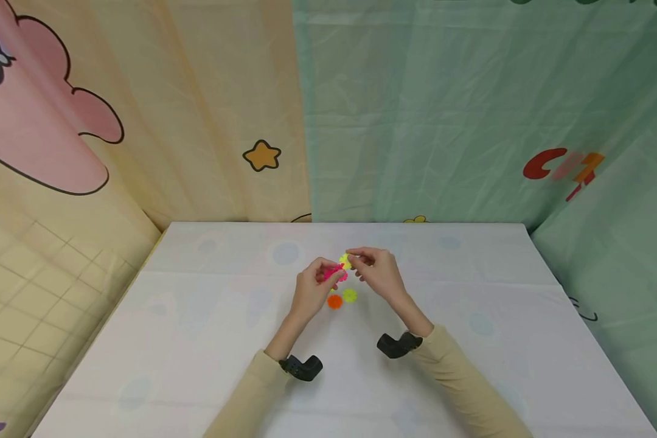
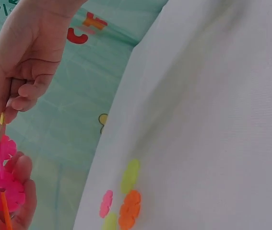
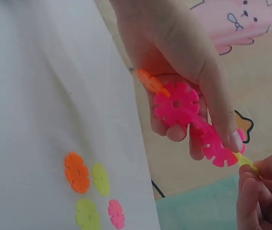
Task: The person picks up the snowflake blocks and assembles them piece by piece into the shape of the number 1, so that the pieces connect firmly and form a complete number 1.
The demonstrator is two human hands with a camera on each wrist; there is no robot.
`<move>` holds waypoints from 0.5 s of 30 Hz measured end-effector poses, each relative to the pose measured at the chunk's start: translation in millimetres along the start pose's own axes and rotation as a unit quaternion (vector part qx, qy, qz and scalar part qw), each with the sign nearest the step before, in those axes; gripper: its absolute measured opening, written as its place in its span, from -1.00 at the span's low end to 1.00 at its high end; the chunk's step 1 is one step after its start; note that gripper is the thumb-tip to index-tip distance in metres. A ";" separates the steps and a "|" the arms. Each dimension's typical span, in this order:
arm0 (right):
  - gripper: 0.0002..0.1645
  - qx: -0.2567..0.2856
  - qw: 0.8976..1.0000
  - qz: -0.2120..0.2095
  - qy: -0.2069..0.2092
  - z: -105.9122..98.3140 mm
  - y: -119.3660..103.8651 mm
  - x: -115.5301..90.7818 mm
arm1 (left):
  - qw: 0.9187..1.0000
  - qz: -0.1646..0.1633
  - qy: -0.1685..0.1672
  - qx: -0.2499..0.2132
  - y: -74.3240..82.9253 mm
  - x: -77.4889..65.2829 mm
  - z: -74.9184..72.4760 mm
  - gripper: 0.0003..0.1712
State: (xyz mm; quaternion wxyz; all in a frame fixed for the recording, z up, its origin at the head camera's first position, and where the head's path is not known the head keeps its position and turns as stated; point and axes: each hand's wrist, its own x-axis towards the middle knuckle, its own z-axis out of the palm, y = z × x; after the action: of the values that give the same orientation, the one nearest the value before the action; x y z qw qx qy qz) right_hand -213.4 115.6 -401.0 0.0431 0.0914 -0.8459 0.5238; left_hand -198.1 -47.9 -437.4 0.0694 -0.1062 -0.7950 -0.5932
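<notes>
My left hand [image 1: 308, 292] grips a short chain of notched plastic snowflake discs. In the right wrist view the chain has pink discs [image 3: 176, 104] slotted edge to edge. An orange disc [image 3: 151, 82] sticks out at the palm end. My right hand [image 1: 382, 274] pinches a yellow disc [image 1: 345, 261] between thumb and fingertips. The rim of that yellow disc meets the last pink disc [image 3: 221, 152], right by the left thumb tip. Both hands are raised over the table, close together.
Loose discs lie on the white-covered table [image 1: 449, 389] below the hands: an orange one [image 3: 76, 173], two yellow-green ones [image 3: 87, 214] and a pink one [image 3: 116, 214]. Patterned curtains [image 1: 405, 121] hang behind the table's far edge. Each wrist wears a black camera mount [image 1: 302, 368].
</notes>
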 end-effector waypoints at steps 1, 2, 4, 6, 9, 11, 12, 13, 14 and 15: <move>-0.71 0.004 1.000 0.000 -0.001 0.3 0.4 -0.4 | 1.000 0.000 0.003 0.007 -0.3 -0.2 -0.1 -0.71; -0.71 0.010 1.000 0.000 -0.002 0.7 0.6 -0.7 | 1.000 0.000 0.007 0.016 -0.8 -0.3 -0.1 -0.68; -0.70 0.020 1.000 0.000 -0.003 1.6 0.5 -1.1 | 0.999 0.002 0.019 0.039 -1.4 -0.5 0.1 -0.63; -0.69 0.026 1.000 0.000 -0.003 2.5 0.5 -1.3 | 0.997 0.011 0.032 0.064 -2.4 -0.4 0.4 -0.63; -0.68 0.031 1.000 0.003 -0.006 3.5 1.0 -1.6 | 0.993 0.028 0.052 0.098 -4.6 0.1 0.3 -0.68; -0.68 0.034 0.999 0.006 -0.006 3.8 2.4 -1.6 | 0.991 0.040 0.065 0.112 -6.2 0.3 -0.1 -0.71; -0.68 0.034 0.999 0.006 -0.005 3.8 3.6 -1.5 | 0.990 0.043 0.070 0.114 -7.1 0.6 -0.6 -0.72; -0.68 0.036 0.999 0.005 -0.003 3.8 5.1 -1.2 | 0.990 0.046 0.074 0.114 -7.8 0.8 -1.2 -0.71; -0.68 0.037 0.999 0.004 -0.001 3.7 6.7 -1.0 | 0.990 0.045 0.075 0.114 -8.6 1.1 -1.8 -0.70; -0.69 0.040 0.999 0.004 0.001 3.5 8.0 -0.8 | 0.990 0.044 0.076 0.113 -9.2 1.5 -2.6 -0.69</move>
State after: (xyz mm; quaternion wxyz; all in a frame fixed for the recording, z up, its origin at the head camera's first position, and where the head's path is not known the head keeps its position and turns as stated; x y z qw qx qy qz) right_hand -214.1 116.0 -409.8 0.0385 0.0891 -0.8247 0.5571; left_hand -201.8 -52.7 -444.8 0.1674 -0.0873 -0.8438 -0.5024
